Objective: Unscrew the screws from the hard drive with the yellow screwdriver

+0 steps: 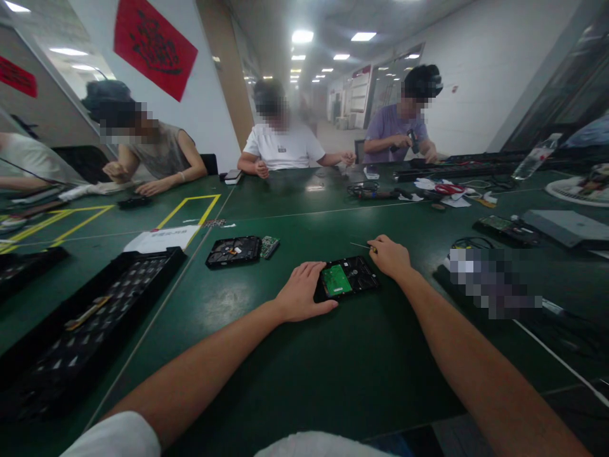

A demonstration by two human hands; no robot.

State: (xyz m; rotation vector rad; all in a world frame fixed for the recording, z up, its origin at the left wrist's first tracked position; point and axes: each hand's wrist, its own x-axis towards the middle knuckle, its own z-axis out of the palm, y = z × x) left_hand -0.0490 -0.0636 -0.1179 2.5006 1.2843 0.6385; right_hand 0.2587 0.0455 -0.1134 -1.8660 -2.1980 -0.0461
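Observation:
A black hard drive (pixel 364 274) with a green circuit board lies on the green table in front of me. My left hand (pixel 301 291) grips its left end, fingers over the far edge and thumb along the near one. Just beyond the drive's far right corner, my right hand (pixel 392 255) is closed around a small screwdriver (pixel 373 249). Its thin shaft points left, above the table and apart from the drive. Farther left lies a second hard drive (pixel 227 253), with a loose circuit board (pixel 269 247) beside it.
On the left stands a long black tray (pixel 167 259) with a paper sheet (pixel 159 240) behind it. At right are a grey metal box (pixel 564 227), another drive (pixel 505 230) and cables. Several people sit across the table, near a tilted plastic bottle (pixel 535 157).

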